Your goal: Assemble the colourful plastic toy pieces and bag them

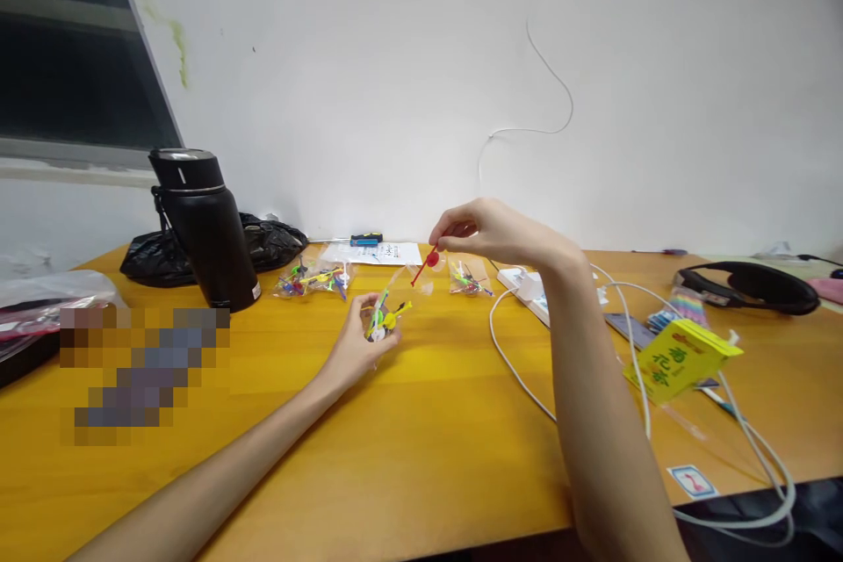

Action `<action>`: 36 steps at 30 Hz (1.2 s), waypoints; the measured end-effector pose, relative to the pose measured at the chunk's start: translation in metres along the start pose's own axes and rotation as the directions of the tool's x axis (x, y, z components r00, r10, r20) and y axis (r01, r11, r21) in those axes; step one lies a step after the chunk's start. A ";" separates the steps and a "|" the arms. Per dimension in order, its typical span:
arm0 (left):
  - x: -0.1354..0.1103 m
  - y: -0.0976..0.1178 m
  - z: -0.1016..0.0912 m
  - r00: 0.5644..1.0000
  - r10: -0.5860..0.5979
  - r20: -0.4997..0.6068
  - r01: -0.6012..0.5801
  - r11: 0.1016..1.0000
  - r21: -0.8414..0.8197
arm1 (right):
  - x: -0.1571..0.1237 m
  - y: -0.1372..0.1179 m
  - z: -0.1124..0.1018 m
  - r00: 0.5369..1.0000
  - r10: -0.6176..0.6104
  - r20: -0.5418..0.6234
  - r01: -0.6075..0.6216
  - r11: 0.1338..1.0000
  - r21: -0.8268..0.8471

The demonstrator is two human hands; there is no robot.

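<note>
- One yellow-orange worktop (421, 457) fills the lower half of the frame, under a white wall.
- A black flask (205, 228) stands upright at centre left. No brand can be read on it.
- A white cable (510, 364) loops across the right side of the worktop.
- A yellow carton (678, 360) lies tilted at lower right. It carries green Chinese characters, which are too soft to read surely.
- The right hand (491, 233) is raised at centre, with thumb and forefinger pinched shut on a red piece.
- The left hand (356, 347) rests on the worktop just below it, with fingers closed around a clear bag.
- The clear bag (385, 316) is small and see-through. It holds yellow, green and white plastic bits.
- The red piece (428, 263) is a thin stick with a round head. It hangs just above the bag's open mouth, and I cannot tell whether they touch.
</note>
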State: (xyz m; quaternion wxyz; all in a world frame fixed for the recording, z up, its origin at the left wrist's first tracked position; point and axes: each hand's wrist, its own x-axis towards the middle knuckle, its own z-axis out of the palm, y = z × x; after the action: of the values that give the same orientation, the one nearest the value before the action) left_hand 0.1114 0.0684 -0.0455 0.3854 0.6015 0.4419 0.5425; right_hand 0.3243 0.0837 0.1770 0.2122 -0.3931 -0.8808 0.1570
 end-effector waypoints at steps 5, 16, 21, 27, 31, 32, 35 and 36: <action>0.000 -0.001 0.001 1.000 -0.003 0.000 0.003 1.000 -0.025 | 0.015 0.001 0.020 0.993 -0.035 0.115 0.038 0.999 -0.026; 0.001 -0.002 0.001 0.999 -0.032 0.020 0.033 0.997 -0.065 | 0.032 0.008 0.044 0.962 -0.010 0.273 0.028 0.998 -0.064; 0.003 -0.004 0.001 0.999 -0.038 -0.032 0.036 0.996 -0.076 | 0.025 -0.006 0.039 0.975 0.018 0.222 0.006 0.994 -0.107; 0.006 -0.006 -0.002 0.985 -0.068 -0.156 0.051 0.993 -0.110 | 0.030 -0.004 0.050 0.957 -0.012 0.290 0.031 0.998 -0.058; 0.005 0.001 -0.002 0.982 -0.088 -0.167 0.068 0.991 -0.119 | 0.035 0.007 0.052 0.966 -0.035 0.257 0.066 0.991 -0.114; 0.005 0.003 -0.001 0.983 -0.092 -0.156 0.072 0.989 -0.132 | 0.035 0.008 0.050 0.972 -0.041 0.232 0.076 0.987 -0.141; 0.003 0.008 -0.002 0.990 -0.111 -0.087 0.090 0.972 -0.218 | 0.033 0.010 0.040 0.986 -0.072 0.150 0.104 0.971 -0.217; 0.003 0.009 -0.002 0.991 -0.117 -0.061 0.098 0.962 -0.255 | 0.031 0.010 0.037 0.988 -0.081 0.128 0.109 0.967 -0.230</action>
State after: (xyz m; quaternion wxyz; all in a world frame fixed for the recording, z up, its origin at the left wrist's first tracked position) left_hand 0.1102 0.0685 -0.0357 0.4706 0.5019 0.4157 0.5949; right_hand 0.2932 0.1098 0.1485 0.1187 -0.3629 -0.9221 0.0633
